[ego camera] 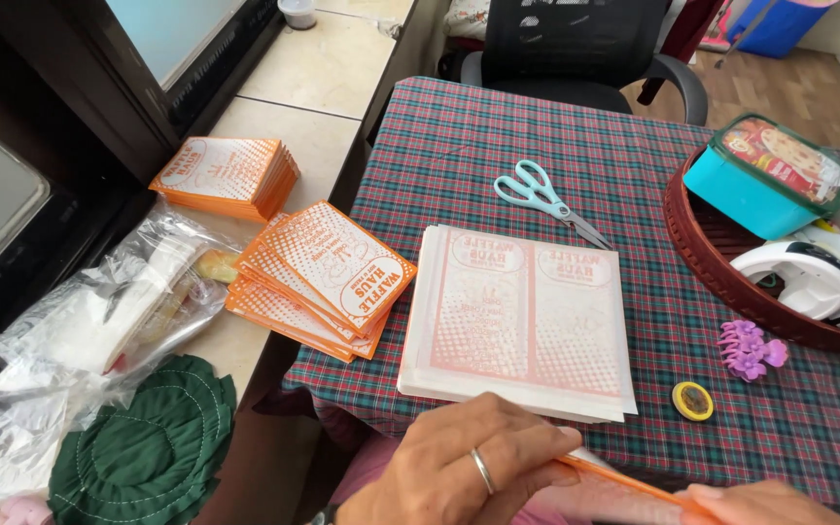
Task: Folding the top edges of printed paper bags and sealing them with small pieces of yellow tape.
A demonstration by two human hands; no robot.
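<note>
table (498, 126), covered in a red-and-green plaid cloth: holds most of the items below; its near edge sits just above the hands.

basket (692, 253), dark red, round, at the right edge: holds a teal lidded box (765, 175) and a white tape dispenser (799, 277).

stack of white sheets (522, 321), printed faintly in orange, lying flat mid-table, square to the near edge. risk: a sleeve or wrist brushing it could fan the top sheets or push the stack off the near edge.

orange printed sleeves: one fanned pile (318, 277) overhanging the table's left corner, a second neat pile (226, 175) on the ledge beside it. risk: the fanned pile looks unsteady; a nudge could slide it into the gap.

clear plastic bags (89, 321) and a green cloth (148, 452), on the ledge at left.

left hand (459, 472), ringed: fingers curled, pinching the orange-edged piece (624, 486) from above, at the bottom of the view below the table edge.

right hand (760, 504): mostly out of view; it appears to pinch the other end of the same piece, though i cannot tell its fingers. risk: uneven pull could crease or tear the thin paper.

scissors (546, 199), teal handles, beyond the stack. risk: points lie towards the basket, awkward to grab blind.

purple hair clip (749, 350) and small yellow tape roll (693, 401), near the basket.
</note>
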